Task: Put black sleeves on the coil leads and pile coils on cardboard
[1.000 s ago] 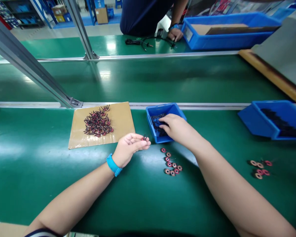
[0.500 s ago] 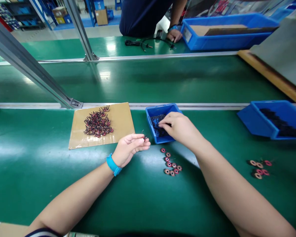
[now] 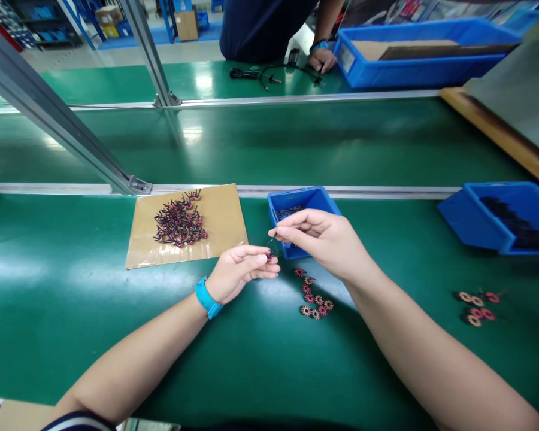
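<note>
My left hand [image 3: 240, 270] pinches a small red and black wound ring [image 3: 270, 256] with thin wire ends pointing up. Just above and right of it, my right hand [image 3: 317, 236] has thumb and forefinger pressed together near the wire ends; what lies between them is too small to make out. Behind the right hand is a small blue bin [image 3: 303, 194] holding thin dark pieces. Several loose rings [image 3: 315, 299] lie on the green table below the bin. To the left, a pile of rings with black sleeves [image 3: 179, 221] rests on brown cardboard [image 3: 224, 209].
A tilted blue bin [image 3: 471, 218] with dark pieces and several more rings [image 3: 476, 308] are at the right. A metal post [image 3: 72, 114] rises at the left. Across the rail, a person's hand [image 3: 322, 60] rests near black cables [image 3: 247, 73] and a large blue crate [image 3: 413, 75].
My right hand has come out of the small blue bin and moved left and toward me, up to the ring in my left hand. The view has shifted slightly.
</note>
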A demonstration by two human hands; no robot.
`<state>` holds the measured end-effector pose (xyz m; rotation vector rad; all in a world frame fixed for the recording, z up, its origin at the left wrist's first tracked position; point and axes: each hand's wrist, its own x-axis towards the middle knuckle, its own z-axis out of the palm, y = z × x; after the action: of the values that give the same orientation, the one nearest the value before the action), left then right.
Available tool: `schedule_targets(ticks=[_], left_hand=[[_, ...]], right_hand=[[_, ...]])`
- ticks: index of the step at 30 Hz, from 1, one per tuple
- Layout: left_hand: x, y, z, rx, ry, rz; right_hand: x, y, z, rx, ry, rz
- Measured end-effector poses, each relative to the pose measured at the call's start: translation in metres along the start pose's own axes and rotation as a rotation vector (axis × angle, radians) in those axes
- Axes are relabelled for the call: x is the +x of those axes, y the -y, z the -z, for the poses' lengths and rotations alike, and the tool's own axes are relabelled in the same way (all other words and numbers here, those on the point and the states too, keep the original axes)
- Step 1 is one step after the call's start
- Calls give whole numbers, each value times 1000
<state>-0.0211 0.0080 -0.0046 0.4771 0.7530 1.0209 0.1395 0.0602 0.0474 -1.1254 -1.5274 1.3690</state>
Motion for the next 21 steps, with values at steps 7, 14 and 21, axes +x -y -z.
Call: schedule_targets(ticks=[7,14,21], left_hand=[[0,-1,-1,-11,7,3],[0,0,-1,-9,10,9],[-1,1,2,39,41,34]], right_hand=[[-1,-2,0,-77,47,-36],[-1,-1,0,-63,91,-43],[-2,0,1,-101,202,16]])
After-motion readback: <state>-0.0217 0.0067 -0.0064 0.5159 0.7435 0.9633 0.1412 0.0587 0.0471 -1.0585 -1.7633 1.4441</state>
